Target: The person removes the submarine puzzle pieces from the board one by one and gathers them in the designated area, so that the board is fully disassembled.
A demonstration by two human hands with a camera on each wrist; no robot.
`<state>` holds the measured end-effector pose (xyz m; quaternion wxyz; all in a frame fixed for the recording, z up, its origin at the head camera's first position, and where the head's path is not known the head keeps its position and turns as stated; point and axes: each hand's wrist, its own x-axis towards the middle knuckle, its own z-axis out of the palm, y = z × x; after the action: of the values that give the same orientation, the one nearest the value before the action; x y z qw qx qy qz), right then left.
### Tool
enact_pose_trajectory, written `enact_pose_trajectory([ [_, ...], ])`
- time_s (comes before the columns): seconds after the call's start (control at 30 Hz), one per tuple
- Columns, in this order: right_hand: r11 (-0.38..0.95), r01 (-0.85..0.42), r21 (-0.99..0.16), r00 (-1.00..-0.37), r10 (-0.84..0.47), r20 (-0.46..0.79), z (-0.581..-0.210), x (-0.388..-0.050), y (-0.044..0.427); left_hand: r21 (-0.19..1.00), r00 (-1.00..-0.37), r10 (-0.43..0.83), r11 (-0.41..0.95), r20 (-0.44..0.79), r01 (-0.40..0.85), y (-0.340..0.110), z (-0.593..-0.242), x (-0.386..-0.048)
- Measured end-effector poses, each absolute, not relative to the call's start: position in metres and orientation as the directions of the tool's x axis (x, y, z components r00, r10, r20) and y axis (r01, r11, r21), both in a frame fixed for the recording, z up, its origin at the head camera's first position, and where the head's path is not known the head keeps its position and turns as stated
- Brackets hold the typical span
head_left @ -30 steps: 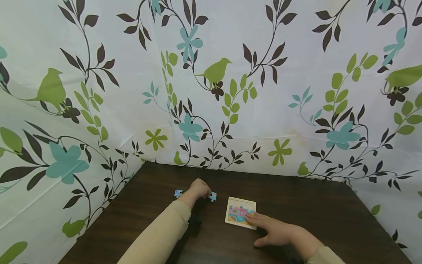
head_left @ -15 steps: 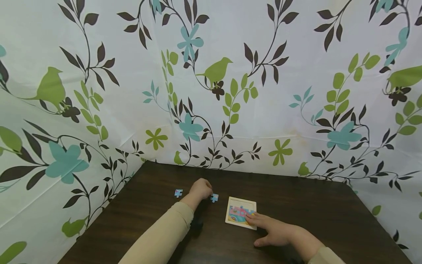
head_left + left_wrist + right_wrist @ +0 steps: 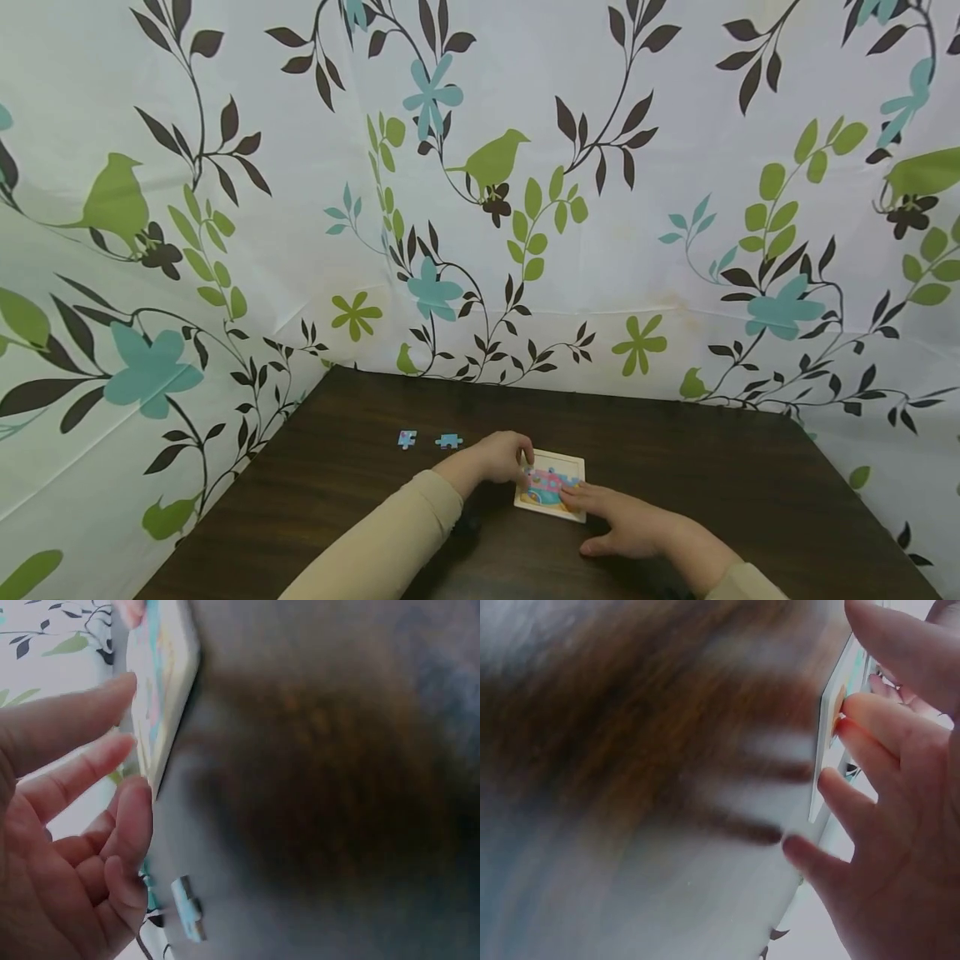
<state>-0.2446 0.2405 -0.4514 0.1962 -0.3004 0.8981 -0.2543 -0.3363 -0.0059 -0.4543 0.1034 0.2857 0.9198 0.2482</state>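
Observation:
My left hand reaches over the left edge of a small wooden-framed jigsaw puzzle. In the left wrist view, the thumb and index finger stand apart at the puzzle's edge. Whether a piece sits between their tips cannot be seen. Straight fingers of my right hand rest on the puzzle's right side. The puzzle shows pink, teal and yellow pieces in its lower part, with bare board above. Two loose blue jigsaw pieces, a left one and a right one, lie on the table.
A dark wooden table carries everything. Behind it and along the left hangs a white cloth printed with birds, leaves and flowers.
My left hand has moved right, from beside a blue piece to the puzzle's left edge. That piece no longer shows at its spot; another blue piece shows where the hand was. The right hand stays.

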Motion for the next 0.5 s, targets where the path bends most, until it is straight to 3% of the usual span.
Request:
enact_pose_trajectory([
  [0.37,0.706,-0.524,-0.477,-0.792,-0.61,-0.033,-0.453,-0.251,0.224,0.502,-0.833,0.551,0.736,-0.054,0.454,-0.003,-0.464,-0.336],
  [0.5,0.708,-0.533,-0.464,-0.782,-0.621,-0.049,-0.455,-0.252,0.218,0.522,-0.831,0.554,0.727,-0.06,0.447,-0.004,-0.461,-0.335],
])
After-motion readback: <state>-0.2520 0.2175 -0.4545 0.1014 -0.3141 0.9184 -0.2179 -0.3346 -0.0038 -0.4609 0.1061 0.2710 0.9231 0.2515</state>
